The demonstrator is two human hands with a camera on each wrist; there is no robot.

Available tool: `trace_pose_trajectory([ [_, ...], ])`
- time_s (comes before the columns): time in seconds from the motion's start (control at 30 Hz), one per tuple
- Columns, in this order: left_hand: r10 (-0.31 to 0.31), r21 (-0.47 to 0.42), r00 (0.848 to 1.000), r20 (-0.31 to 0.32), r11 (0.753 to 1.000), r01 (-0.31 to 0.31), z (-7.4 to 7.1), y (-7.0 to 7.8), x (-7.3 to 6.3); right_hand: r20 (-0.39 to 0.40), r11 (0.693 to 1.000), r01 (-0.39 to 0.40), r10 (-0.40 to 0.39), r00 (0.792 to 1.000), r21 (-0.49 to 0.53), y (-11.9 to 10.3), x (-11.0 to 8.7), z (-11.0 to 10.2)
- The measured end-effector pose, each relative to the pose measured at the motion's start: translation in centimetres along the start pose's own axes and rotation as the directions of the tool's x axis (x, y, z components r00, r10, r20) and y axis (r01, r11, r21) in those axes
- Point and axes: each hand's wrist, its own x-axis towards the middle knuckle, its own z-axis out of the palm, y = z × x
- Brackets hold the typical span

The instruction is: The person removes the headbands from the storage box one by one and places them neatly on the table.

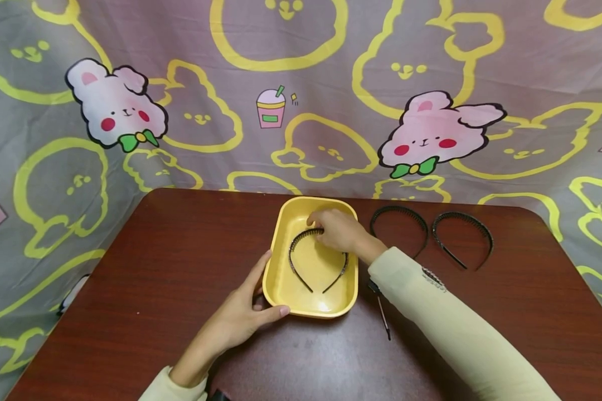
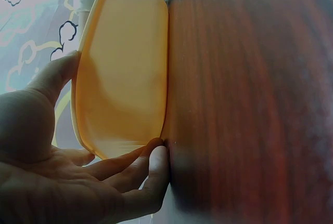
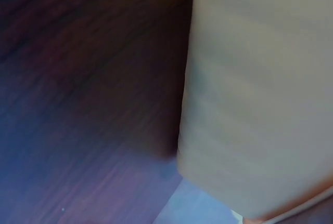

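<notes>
A shallow yellow plastic box (image 1: 348,303) stands on the table, with a black toothed headband (image 1: 292,252) inside it. My right hand (image 1: 337,229) reaches in over the far right part of the box and grips the headband at its curved top. The hand hides part of the band, whose two ends point toward me. At the near left corner my left hand (image 1: 243,312) holds the box, thumb at the front rim and fingers along the side. The left wrist view shows these fingers (image 2: 156,174) low against the box wall (image 2: 127,68). A sleeve (image 3: 260,89) fills much of the right wrist view.
Two more black headbands lie right of the box, one (image 1: 400,209) partly behind my forearm and another (image 1: 462,216) farther right. A thin dark strip (image 1: 383,317) shows below my right sleeve. A patterned curtain (image 1: 316,100) hangs behind the brown table (image 1: 145,289).
</notes>
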Motion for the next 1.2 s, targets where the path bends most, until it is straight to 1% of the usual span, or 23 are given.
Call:
trace_pose_trajectory([
  [0.2,0.004,0.000,1.000,0.003,1.000,-0.004,-0.03,0.08,0.02,0.010,0.998,-0.026,0.027,1.000,-0.048,-0.24,-0.22,0.08],
  [0.5,0.007,-0.005,1.000,0.002,1.000,-0.007,0.03,0.06,0.10,0.006,0.997,-0.039,0.039,0.999,-0.063,-0.25,-0.41,0.14],
  [0.7,0.003,-0.004,1.000,-0.003,1.000,-0.003,0.04,0.03,0.07,0.002,0.997,-0.041,0.041,0.999,-0.070,-0.18,-0.34,0.27],
  [0.93,0.006,-0.012,1.000,-0.001,1.000,-0.006,-0.03,0.01,0.11,-0.013,0.996,-0.025,0.024,1.000,-0.088,-0.18,-0.28,0.35],
  [1.2,0.004,-0.007,1.000,-0.003,1.000,-0.004,-0.02,-0.01,0.04,0.000,0.992,-0.027,0.027,1.000,-0.123,-0.22,-0.28,0.43],
])
